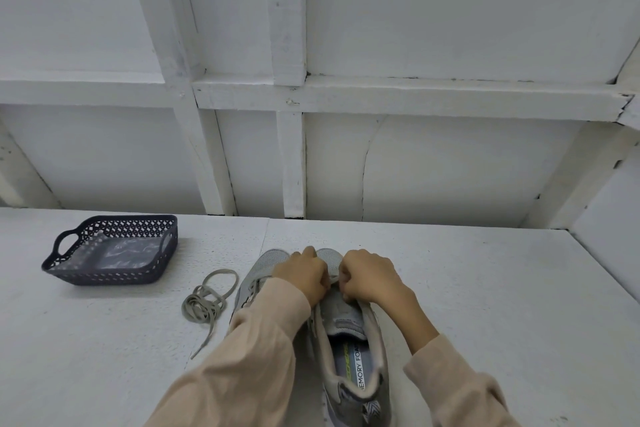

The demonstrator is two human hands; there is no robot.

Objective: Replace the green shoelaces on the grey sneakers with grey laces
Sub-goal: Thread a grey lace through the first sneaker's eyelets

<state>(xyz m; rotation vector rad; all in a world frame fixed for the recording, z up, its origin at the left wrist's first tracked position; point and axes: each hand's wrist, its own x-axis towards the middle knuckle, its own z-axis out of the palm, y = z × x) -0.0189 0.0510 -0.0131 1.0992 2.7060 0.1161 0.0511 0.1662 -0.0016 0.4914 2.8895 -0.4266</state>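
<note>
Dark blue basket [104,276] sits far left on the white table [485,288]. Next to it, a loose greyish lace [204,302] lies in a tangle, just beside the left sneaker [266,262], grey mesh. The left hand [304,274] and right hand [370,276], fingers curled tight, both pinch a grey strand [334,279] over the right sneaker [349,322]. Its insole reads MEMORY FOAM.

basket [110,274] sits left of the loose lace [207,302], sneakers [353,340] just right of it.

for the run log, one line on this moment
left hand: pinching lace at sneaker | right hand: same | loose lace: on table | basket: far left
</note>
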